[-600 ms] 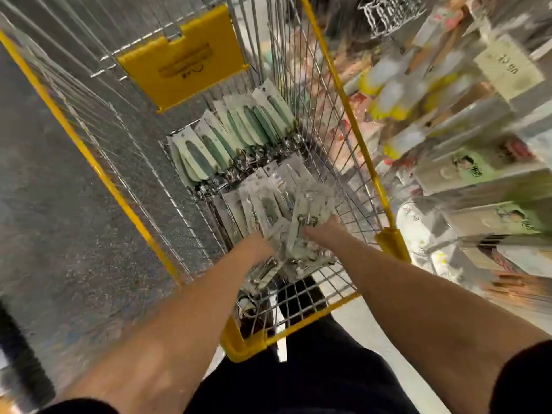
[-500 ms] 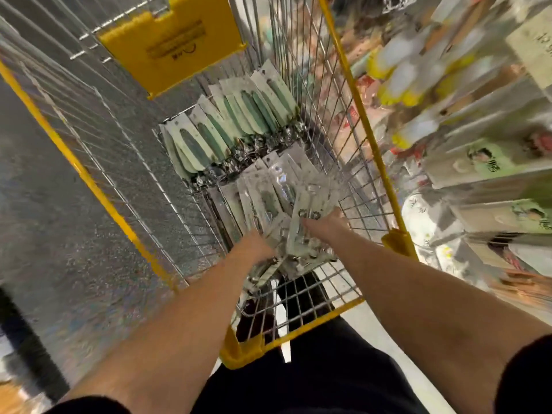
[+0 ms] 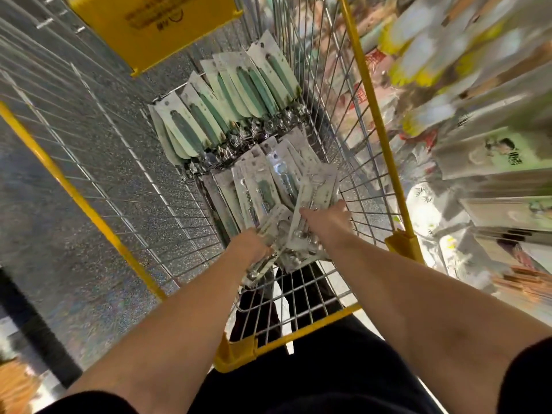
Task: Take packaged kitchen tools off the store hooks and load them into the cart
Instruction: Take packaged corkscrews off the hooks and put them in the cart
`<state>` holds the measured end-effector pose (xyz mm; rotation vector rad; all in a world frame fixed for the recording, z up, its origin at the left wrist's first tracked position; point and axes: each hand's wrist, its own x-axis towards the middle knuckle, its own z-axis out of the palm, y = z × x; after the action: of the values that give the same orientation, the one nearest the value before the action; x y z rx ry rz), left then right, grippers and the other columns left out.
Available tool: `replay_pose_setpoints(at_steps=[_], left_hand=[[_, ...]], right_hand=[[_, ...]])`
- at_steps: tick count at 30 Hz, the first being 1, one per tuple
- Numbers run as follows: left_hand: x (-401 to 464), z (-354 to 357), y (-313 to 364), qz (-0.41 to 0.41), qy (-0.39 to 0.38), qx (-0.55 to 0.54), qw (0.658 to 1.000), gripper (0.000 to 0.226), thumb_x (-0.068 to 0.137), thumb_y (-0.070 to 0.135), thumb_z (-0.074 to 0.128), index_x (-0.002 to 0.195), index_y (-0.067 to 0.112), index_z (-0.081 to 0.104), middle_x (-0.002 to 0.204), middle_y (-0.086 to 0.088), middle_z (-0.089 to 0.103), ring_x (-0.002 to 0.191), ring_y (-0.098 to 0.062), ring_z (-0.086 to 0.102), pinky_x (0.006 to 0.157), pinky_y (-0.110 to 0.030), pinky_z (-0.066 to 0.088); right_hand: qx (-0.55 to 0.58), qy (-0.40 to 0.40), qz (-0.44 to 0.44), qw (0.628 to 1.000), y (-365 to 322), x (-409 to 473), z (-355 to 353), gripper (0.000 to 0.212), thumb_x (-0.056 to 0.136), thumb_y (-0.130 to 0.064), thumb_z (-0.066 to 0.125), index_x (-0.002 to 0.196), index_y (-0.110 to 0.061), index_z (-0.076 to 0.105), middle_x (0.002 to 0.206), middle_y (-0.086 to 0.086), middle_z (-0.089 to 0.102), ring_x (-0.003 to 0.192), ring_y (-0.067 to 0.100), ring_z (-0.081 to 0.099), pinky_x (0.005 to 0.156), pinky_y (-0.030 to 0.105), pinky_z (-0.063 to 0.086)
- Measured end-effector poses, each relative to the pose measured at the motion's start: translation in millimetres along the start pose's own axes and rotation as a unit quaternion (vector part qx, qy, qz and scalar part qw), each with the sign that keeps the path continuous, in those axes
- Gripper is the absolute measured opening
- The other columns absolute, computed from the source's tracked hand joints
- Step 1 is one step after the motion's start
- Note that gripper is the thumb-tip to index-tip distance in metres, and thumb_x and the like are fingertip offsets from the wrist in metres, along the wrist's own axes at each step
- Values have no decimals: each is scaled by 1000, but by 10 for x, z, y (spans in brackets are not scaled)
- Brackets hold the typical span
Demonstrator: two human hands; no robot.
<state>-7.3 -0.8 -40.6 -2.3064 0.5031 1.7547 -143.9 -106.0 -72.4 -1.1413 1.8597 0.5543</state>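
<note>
Step in hand: I am loading, not picking; both my arms reach down into the cart (image 3: 370,94) with a bundle of packaged tools (image 3: 286,204).
Left hand: my left hand (image 3: 252,245) grips the near, lower end of the bundle, fingers curled round the card ends and the metal tool heads that poke out below.
Right hand: my right hand (image 3: 327,219) holds the bundle's right side, thumb across the top card; the fingers underneath are hidden.
Bundle: it fans out low in the near half of the cart, and I cannot tell whether it rests on the floor wire yet.
Already loaded: 1 row of green-handled packs (image 3: 227,109) lies fanned across the far half, just beyond my bundle.
Store hooks: the hanging stock (image 3: 448,64) on my right is blurred, too smeared to name.
Next move, as I judge it: lower the bundle flat beside the green row, loosen both grips, then turn right to the hooks.
</note>
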Motion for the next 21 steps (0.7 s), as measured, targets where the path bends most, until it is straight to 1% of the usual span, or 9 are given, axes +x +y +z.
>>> replay_pose_setpoints(at_steps=[2,4,7,11,14,16,18,20,21], left_hand=[[-15,49,-22,10,-15,5,1000,65,92,31,69,148,10,43,133,-15,59,112,-28,61,105,-42,47],[-38,77,-36,14,-25,-15,999,70,89,28,73,150,12,41,140,-17,55,125,-33,55,112,-46,42],[-89,71,-51,20,-30,-67,997,59,87,17,74,141,11,52,122,-13,64,106,-27,63,102,-43,51],[-292,-56,-79,53,-13,-77,995,27,91,15,69,114,8,60,96,-3,61,85,-18,59,75,-28,51],[-470,-192,-125,73,19,-103,992,47,90,19,69,132,5,56,114,-10,65,98,-25,63,84,-36,56],[-626,-306,-155,86,38,-129,987,64,91,22,67,147,5,40,118,-8,61,92,-20,59,73,-30,54],[-844,-420,-215,121,48,-173,976,70,93,25,67,152,7,34,131,-9,58,102,-22,60,68,-26,52],[-1073,-513,-278,164,66,-221,959,76,92,27,68,156,12,30,151,-12,45,129,-31,52,88,-33,54],[-1192,-571,-301,190,74,-235,950,73,91,29,69,153,14,34,150,-12,47,129,-31,53,95,-35,53]], right_hand=[[58,-14,16,998,18,8,9,84,77,-52,73,141,-17,32,131,13,53,106,31,60,61,32,51],[104,-31,13,994,38,14,0,67,84,-38,74,135,-14,39,119,8,60,92,23,62,49,23,41],[148,-44,-3,988,25,-34,-37,72,86,-33,76,142,-10,37,112,5,60,94,25,60,67,31,52],[159,-52,-39,985,4,-163,-164,74,85,-38,76,142,-12,36,104,4,58,82,19,55,64,32,49],[173,-37,-78,981,9,-367,-307,68,85,-36,77,136,-9,40,117,8,59,94,24,54,76,35,48],[196,-34,-102,975,-5,-582,-441,65,80,-40,80,128,-11,46,110,4,61,95,21,58,78,34,49],[211,-42,-141,966,51,-722,-547,84,59,-54,88,124,-12,55,106,4,71,94,21,67,81,40,58],[244,-58,-167,953,105,-882,-666,99,43,-61,92,123,-15,60,104,7,74,88,22,72,78,42,62],[286,-59,-177,940,123,-1072,-744,84,52,-53,93,120,-12,64,100,7,75,82,20,74,72,37,63]])
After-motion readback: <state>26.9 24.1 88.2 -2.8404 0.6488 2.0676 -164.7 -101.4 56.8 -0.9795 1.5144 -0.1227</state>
